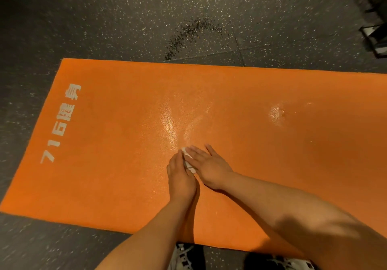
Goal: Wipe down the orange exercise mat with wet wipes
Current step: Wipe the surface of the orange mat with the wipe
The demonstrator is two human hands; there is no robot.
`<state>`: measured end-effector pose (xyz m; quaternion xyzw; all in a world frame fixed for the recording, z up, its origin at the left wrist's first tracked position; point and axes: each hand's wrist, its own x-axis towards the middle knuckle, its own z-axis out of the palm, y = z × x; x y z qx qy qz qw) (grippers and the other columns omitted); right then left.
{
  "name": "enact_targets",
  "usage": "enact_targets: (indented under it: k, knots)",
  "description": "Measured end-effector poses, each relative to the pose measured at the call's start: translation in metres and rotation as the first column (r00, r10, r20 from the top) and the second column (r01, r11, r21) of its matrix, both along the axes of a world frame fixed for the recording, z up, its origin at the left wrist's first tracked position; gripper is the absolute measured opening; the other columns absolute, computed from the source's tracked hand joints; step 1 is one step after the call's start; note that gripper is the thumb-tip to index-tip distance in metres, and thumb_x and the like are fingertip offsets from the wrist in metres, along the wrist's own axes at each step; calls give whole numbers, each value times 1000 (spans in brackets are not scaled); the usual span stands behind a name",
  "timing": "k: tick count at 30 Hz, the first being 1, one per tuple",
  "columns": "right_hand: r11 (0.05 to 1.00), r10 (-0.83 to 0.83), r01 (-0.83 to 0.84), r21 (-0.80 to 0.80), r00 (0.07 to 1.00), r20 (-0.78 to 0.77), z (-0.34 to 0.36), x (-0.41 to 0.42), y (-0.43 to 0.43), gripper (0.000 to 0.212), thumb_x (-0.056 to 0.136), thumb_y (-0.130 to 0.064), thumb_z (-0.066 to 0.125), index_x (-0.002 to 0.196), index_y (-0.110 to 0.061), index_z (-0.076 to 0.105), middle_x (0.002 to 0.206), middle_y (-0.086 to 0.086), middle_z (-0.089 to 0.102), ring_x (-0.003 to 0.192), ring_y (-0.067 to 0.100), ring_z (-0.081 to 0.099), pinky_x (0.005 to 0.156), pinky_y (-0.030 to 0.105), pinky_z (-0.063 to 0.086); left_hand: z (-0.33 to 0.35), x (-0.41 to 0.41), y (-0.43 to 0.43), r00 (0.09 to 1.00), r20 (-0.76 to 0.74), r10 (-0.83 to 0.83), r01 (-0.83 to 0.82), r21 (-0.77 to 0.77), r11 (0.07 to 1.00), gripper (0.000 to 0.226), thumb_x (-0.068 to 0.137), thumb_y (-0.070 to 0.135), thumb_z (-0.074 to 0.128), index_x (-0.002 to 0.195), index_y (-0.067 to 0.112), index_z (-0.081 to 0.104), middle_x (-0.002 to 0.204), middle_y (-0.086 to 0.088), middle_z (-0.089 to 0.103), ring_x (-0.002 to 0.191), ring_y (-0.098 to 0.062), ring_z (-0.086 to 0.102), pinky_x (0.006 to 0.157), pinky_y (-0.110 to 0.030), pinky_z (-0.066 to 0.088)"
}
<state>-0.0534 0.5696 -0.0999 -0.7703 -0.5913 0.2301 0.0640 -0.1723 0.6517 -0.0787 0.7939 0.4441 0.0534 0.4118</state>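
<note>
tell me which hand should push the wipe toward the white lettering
Probably left. The left hand lies on the lettering side of the wipe and touches its edge; the right hand, flat on the wipe, would have to cross over the left.

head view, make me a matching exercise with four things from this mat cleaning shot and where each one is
Things:
1 wet wipe
2 white lettering
3 shoes
4 dark floor patch

Places:
a beyond the far edge of the mat
b under the left hand and right hand
c near the mat's left end
d off the mat, by its near edge

Pairs: 1-b, 2-c, 3-d, 4-a
</note>
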Motion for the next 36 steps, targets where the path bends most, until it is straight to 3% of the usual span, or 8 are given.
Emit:
enact_targets:
  k: [5,10,12,16,24,30,33,36]
  knots:
    - [892,-438,439,-109,898,29,15,-2,-52,76,100,-6,37,163,-24,-1,169,0,-11,156,18,-11,123,47,-10,10,-26,-22,948,-206,-241,274,152,950,65,94,6,51,155,14,32,156,-9,35,140,-27,29,118,-36,21]
    - [982,-141,127,-139,985,-97,39,-51,-77,57,110,-23,27,163,-25,6,170,-4,-4,156,15,-7,124,48,-7,21,-37,-49,865,-412,-288,391,191,900,61,97,23,45,156,27,29,162,-1,24,140,-26,25,113,-44,19]
    - [962,-213,201,-185,976,-46,42,-46,-95,54,111,-27,21,163,-27,6,170,-6,-4,156,14,-7,125,48,-7,28,-40,-64,848,-431,-309,420,190,888,59,98,25,44,154,29,30,161,0,25,137,-26,28,109,-43,21]
    - [759,-588,578,-300,806,67,51,-38,-144,62,108,-18,27,163,-23,-1,169,-1,-12,156,18,-12,125,52,-3,35,-41,-105,810,-437,-391,495,152,856,57,97,27,44,153,28,32,158,0,28,134,-27,30,105,-42,24]
    - [865,-430,387,-319,900,-76,72,-62,-173,58,109,-26,28,163,-28,5,170,-5,-6,156,14,-9,124,52,-8,43,-32,-143,773,-418,-478,565,110,818,55,100,23,40,154,23,30,160,-3,26,141,-27,26,113,-42,21]
    - [576,-746,709,-407,659,93,82,-58,-214,67,104,-18,27,162,-23,-7,169,-2,-16,155,18,-16,123,56,-3,57,-26,-155,734,-455,-504,611,119,783,52,96,29,47,147,26,38,155,-1,33,140,-27,28,112,-44,23]
    - [688,-672,612,-390,741,-22,85,-73,-203,64,106,-25,29,163,-24,0,169,-3,-13,155,17,-13,124,55,-3,61,-27,-174,720,-423,-551,637,87,766,40,98,34,45,138,29,45,148,0,38,131,-27,33,105,-44,27]
    - [812,-525,480,-331,849,-58,83,-73,-207,61,107,-24,32,163,-27,7,170,-5,-6,156,16,-9,124,55,-5,60,-38,-176,716,-373,-590,641,17,768,42,101,38,46,142,30,44,157,1,31,140,-26,28,110,-43,24]
